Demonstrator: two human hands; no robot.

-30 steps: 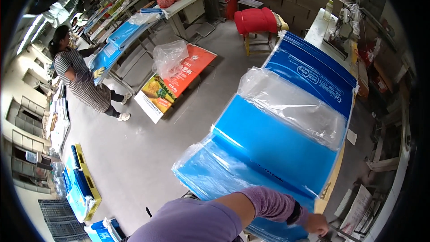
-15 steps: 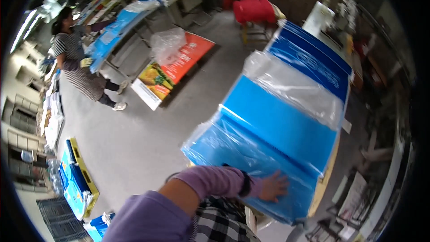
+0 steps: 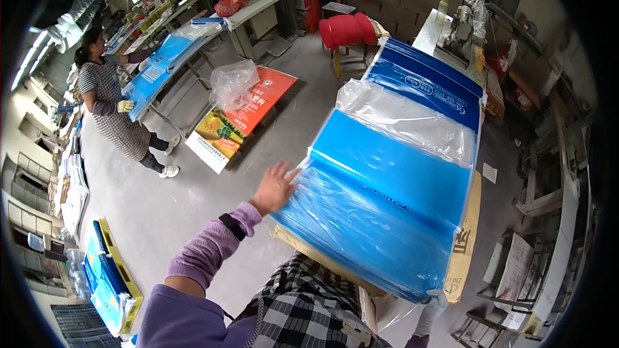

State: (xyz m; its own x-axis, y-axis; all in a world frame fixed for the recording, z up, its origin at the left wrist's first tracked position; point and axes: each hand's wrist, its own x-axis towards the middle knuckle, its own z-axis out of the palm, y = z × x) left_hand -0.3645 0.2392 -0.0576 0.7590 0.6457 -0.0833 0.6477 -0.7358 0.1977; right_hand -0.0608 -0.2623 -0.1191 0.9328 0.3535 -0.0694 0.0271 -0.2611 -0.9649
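A stack of blue plastic bags (image 3: 387,167) with clear film lies across the bench before me, its far end dark blue with white print. At the stack's left edge is my bare left hand (image 3: 276,187), open, fingers spread, touching or just beside the film; its wrist carries a black band over a purple sleeve. My right hand (image 3: 434,307), in a pale glove, is by the near right corner of the stack. The bags' edge and blur hide its fingers, so its grip is unclear. A crumpled clear plastic strip (image 3: 412,122) lies across the middle of the stack.
Brown board or paper (image 3: 465,245) sticks out under the stack. Left of it stands a low orange printed stack (image 3: 267,93). Another person (image 3: 113,90) works at a table of blue sheets (image 3: 161,58). A red-padded stool (image 3: 348,31) and a sewing machine (image 3: 461,32) stand beyond.
My left hand has moved from the near right part of the blue bags leftward to their left edge. More of the near bag surface now shows, and the view has shifted slightly.
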